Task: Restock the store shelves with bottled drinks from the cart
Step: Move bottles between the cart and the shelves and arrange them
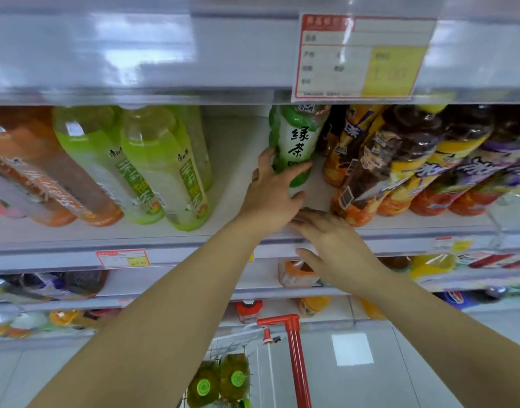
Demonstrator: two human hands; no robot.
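Looking down first, the cart (294, 348) sits low in view with green-capped bottles (220, 378) waiting in its basket, though only their tops show and the count is anyone's guess. Up a level, the right hand (332, 242) lies flat with straight fingers on the front lip of the shelf (164, 240), holding nothing, just bracing. Beyond it, the left hand (270, 189) has fingers and thumb wrapped round the lower body of the green tea bottle (297, 139), which appears to stand on the shelf board in the gap between the pale green bottles (161, 166) and the dark-drink bottles (379, 160). To land this one well, I'd say slide it back upright, label facing out, close beside the dark row without knocking it, and let go only once the base sits flat. Its cap is hidden behind the shelf above, the depth of the gap is hard to read, and the price tag (359, 57) up top is too blurred to make out.
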